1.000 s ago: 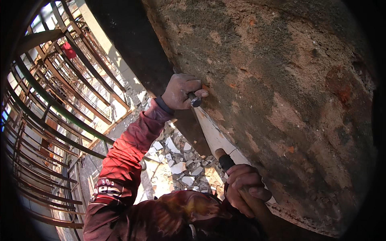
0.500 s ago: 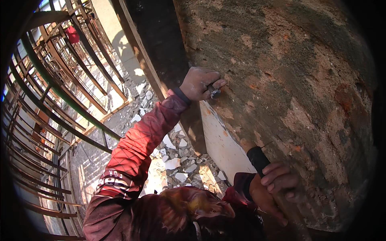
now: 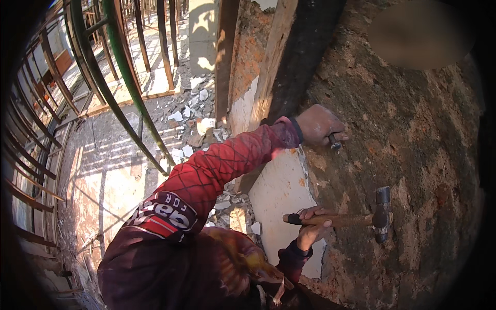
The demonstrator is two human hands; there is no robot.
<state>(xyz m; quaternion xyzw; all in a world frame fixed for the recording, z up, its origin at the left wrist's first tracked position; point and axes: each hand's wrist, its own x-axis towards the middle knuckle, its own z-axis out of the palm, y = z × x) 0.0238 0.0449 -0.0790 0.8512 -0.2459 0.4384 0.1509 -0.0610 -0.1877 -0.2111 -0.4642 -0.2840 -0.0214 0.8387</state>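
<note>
Hammer [image 3: 347,220] is gripped by the curled right hand [image 3: 311,230], while the left hand [image 3: 319,125] clenches a metal rod [image 3: 335,143].

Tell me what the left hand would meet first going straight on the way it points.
Likely the wall; the left hand points toward it, but any gap is hard to judge.

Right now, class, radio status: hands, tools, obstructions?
Left hand gripping metal rod. Right hand holding hammer, its head apart from rod. Rubble on floor, not between tools.
</note>
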